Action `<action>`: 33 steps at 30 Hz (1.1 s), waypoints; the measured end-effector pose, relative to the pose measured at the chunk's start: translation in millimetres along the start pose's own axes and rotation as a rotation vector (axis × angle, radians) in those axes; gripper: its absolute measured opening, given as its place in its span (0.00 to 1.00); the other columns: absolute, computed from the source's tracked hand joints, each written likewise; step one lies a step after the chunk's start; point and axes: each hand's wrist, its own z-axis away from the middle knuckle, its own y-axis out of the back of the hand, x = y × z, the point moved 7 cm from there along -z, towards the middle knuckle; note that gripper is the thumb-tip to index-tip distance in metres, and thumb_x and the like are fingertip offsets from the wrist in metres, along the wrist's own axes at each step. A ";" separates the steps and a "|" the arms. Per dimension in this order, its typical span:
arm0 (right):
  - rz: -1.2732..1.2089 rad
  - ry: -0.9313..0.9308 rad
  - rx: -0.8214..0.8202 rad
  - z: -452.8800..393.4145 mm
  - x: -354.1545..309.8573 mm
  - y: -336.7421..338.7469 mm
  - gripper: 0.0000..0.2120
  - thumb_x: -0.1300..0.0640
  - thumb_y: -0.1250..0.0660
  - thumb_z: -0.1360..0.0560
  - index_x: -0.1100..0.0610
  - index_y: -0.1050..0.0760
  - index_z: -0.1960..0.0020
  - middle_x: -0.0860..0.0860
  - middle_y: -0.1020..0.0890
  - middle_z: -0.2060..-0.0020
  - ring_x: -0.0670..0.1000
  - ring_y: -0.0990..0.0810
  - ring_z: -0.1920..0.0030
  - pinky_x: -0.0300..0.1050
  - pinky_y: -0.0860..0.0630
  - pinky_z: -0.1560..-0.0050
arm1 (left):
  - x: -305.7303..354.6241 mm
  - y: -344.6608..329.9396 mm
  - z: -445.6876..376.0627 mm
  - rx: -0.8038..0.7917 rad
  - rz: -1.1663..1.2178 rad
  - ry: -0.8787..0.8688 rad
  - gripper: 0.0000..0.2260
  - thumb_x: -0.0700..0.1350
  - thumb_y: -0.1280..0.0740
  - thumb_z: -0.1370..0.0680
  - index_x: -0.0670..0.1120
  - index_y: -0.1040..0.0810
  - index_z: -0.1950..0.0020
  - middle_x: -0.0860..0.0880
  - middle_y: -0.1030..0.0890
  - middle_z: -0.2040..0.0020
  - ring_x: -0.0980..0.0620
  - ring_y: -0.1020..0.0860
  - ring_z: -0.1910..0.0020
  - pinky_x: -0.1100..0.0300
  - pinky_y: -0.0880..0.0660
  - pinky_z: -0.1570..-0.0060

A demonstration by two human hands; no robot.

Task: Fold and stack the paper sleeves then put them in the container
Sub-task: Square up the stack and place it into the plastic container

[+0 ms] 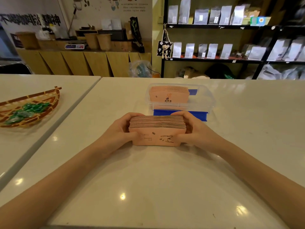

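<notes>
A thick stack of flat pink paper sleeves (156,129) stands on its long edge on the white table, printed side facing me. My left hand (121,129) grips its left end and my right hand (192,128) grips its right end, squeezing the stack between them. Just behind the stack sits a clear plastic container (209,100) with blue clips. Another stack of pink sleeves (169,96) lies inside it, on the left side.
A woven bamboo basket (49,96) holding green wrapped sweets rests on the adjoining table at the left. A seam between the two tables runs diagonally on the left. Shelves of bags and a wooden counter stand behind the table.
</notes>
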 end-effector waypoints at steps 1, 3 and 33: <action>0.033 0.002 -0.010 -0.2 -1.3 2.4 0.25 0.60 0.29 0.33 0.45 0.35 0.42 0.39 0.25 0.50 0.43 0.23 0.49 0.35 0.21 0.55 | 1.0 1.6 -0.6 -0.017 -0.057 -0.005 0.19 0.35 0.32 0.32 0.54 0.27 0.48 0.52 0.21 0.48 0.59 0.20 0.51 0.64 0.22 0.55; 0.083 0.006 -0.003 -1.7 -3.2 7.1 0.23 0.57 0.29 0.33 0.45 0.33 0.43 0.39 0.24 0.50 0.44 0.22 0.48 0.36 0.21 0.54 | 4.4 3.6 -1.3 -0.045 -0.151 -0.004 0.19 0.37 0.29 0.33 0.55 0.27 0.48 0.51 0.21 0.47 0.55 0.21 0.48 0.61 0.22 0.51; 0.616 0.075 0.169 -67.6 -69.5 110.3 0.18 0.49 0.30 0.33 0.46 0.28 0.44 0.37 0.24 0.58 0.46 0.21 0.54 0.34 0.24 0.59 | 99.5 0.1 -138.1 -0.204 -0.934 -0.189 0.22 0.50 0.31 0.31 0.54 0.31 0.39 0.57 0.26 0.48 0.58 0.28 0.48 0.65 0.30 0.50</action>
